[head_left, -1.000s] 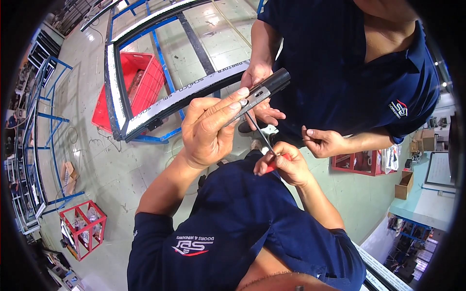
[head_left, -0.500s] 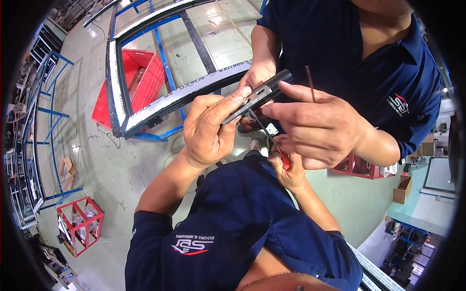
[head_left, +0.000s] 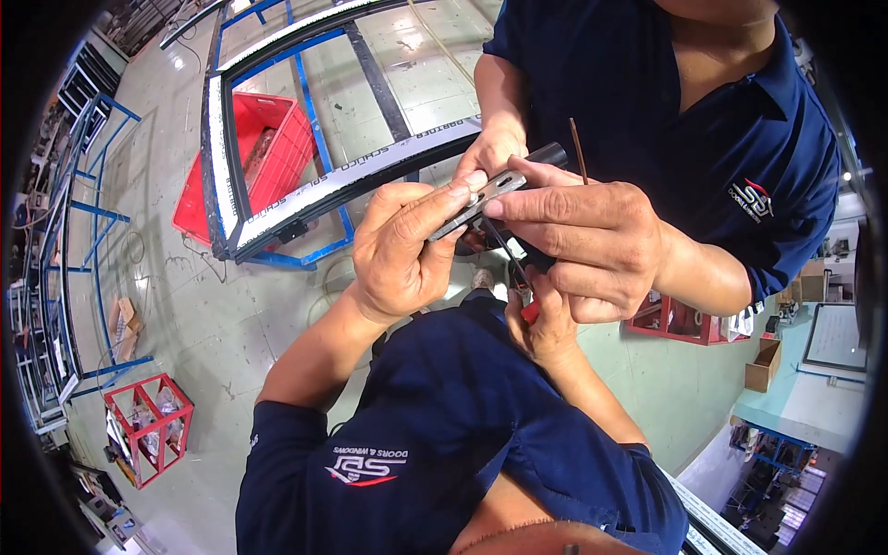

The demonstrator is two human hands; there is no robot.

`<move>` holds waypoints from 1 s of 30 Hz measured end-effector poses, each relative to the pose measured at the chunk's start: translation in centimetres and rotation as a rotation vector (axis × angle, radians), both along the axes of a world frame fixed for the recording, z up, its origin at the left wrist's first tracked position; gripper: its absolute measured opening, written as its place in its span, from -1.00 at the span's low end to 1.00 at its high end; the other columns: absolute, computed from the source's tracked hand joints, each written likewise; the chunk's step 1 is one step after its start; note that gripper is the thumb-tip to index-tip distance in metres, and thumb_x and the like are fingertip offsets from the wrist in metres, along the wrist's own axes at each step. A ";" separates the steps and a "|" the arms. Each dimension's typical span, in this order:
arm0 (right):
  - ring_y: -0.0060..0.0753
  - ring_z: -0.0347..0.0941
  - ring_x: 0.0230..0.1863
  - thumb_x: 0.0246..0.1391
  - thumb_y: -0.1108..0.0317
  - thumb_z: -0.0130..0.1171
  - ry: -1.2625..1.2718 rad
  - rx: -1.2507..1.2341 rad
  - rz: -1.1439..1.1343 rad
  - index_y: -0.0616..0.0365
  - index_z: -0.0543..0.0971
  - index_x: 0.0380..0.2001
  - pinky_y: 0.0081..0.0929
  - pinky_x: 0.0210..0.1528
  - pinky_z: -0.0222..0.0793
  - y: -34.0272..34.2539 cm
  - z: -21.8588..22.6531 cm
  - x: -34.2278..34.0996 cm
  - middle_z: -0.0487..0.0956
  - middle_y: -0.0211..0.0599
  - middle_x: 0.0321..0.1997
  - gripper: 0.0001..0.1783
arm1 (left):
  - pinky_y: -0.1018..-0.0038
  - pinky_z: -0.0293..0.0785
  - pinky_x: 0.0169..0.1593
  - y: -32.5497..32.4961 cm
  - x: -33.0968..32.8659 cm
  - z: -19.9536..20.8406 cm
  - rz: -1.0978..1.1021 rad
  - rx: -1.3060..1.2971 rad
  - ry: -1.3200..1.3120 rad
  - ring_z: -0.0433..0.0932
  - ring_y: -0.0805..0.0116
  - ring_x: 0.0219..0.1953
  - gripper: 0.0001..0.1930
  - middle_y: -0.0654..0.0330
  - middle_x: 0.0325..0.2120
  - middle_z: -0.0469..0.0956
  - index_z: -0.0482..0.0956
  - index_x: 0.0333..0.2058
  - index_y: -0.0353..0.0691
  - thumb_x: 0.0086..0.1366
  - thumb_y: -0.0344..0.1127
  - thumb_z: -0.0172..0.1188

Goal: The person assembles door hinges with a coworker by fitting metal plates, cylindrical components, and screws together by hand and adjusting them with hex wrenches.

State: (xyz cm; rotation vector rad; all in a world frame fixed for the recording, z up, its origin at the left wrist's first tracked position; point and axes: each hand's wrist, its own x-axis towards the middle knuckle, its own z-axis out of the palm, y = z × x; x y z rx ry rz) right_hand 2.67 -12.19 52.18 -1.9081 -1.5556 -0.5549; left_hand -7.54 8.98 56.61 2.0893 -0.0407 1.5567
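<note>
While two people's hands crowd around it, a slotted metal part (head_left: 481, 205) is held in the air above the floor, tilted so that its far end points toward 2 o'clock. Beyond that end, a dark tube (head_left: 552, 154) shows in the same direction. At 8 o'clock from the part, the left hand (head_left: 404, 240) pinches its near end between thumb and fingers. At 5 o'clock, the right hand (head_left: 548, 328) is curled around the red handle of a screwdriver (head_left: 507, 248), partly hidden by a co-worker's fingers. The shaft slants toward 11 o'clock, up to the part's underside; whether the tip touches cannot be told.

Between 3 and 4 o'clock, a co-worker's hand (head_left: 601, 245) sets its fingertips on the part, and a thin rod (head_left: 578, 150) sticks up from it. Near 12 o'clock, the co-worker's other hand (head_left: 495, 148) reaches in, its grip partly hidden.

Farther out, a frame (head_left: 342, 176) lies between 9 and 10 o'clock, with a red crate (head_left: 294, 148) past it. A red rack (head_left: 166, 420) stands at 8 o'clock, and a cardboard box (head_left: 763, 363) at 4.
</note>
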 end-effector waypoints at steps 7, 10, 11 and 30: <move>0.12 0.47 -0.07 -0.15 0.56 0.40 0.103 -0.116 -0.072 0.20 0.39 0.19 -0.11 -0.08 0.45 -0.4 0.0 -0.8 0.48 0.06 -0.02 -0.25 | 0.46 0.58 -0.21 0.0 0.3 -0.4 -0.034 -0.036 -0.069 0.59 0.27 -0.26 -0.65 0.04 -0.13 0.74 0.60 -0.03 -0.36 0.18 -0.62 0.33; 0.10 0.49 -0.05 -0.07 0.53 0.40 0.179 -0.085 0.035 0.23 0.37 0.17 -0.12 -0.03 0.45 -0.8 -0.3 -0.6 0.49 0.06 0.00 -0.30 | 0.44 0.58 -0.21 0.1 0.1 -0.3 -0.035 0.008 -0.047 0.60 0.26 -0.26 -0.65 0.02 -0.12 0.73 0.60 -0.04 -0.34 0.17 -0.62 0.33; 0.10 0.49 -0.05 -0.07 0.53 0.40 0.176 -0.087 0.035 0.23 0.37 0.17 -0.12 -0.03 0.45 -0.9 -0.4 -0.5 0.49 0.06 0.00 -0.30 | 0.44 0.58 -0.21 0.1 0.1 -0.3 -0.035 0.007 -0.049 0.60 0.26 -0.26 -0.65 0.02 -0.12 0.73 0.60 -0.04 -0.34 0.17 -0.62 0.33; -0.17 0.31 -0.41 -0.05 0.30 0.44 0.357 -0.200 -0.051 0.11 0.42 -0.18 -0.15 -0.30 0.19 -7.7 -6.1 1.4 0.36 -0.22 -0.39 -0.56 | 0.49 0.45 -0.29 1.8 -0.3 1.0 -0.064 0.395 0.068 0.58 0.37 -0.25 -0.68 0.24 -0.15 0.75 0.68 -0.09 -0.11 0.13 -0.35 0.35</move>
